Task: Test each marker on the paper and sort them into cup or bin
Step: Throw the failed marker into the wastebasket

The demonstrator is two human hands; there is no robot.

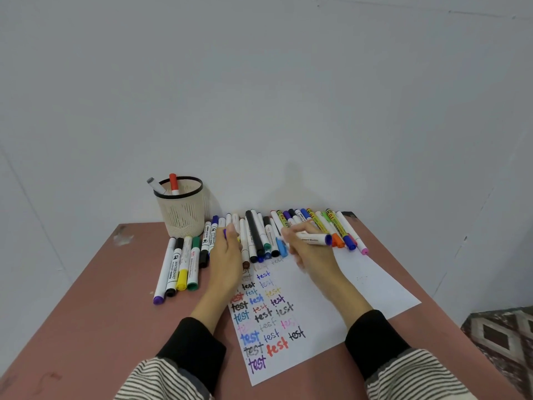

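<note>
Now right hand (310,251) grips marker (314,238) crosswise, purple end rightward.

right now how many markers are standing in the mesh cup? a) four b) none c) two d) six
c: the mesh cup holds just two, a red-capped marker upright and a grey-capped marker leaning out over its rim.
</note>
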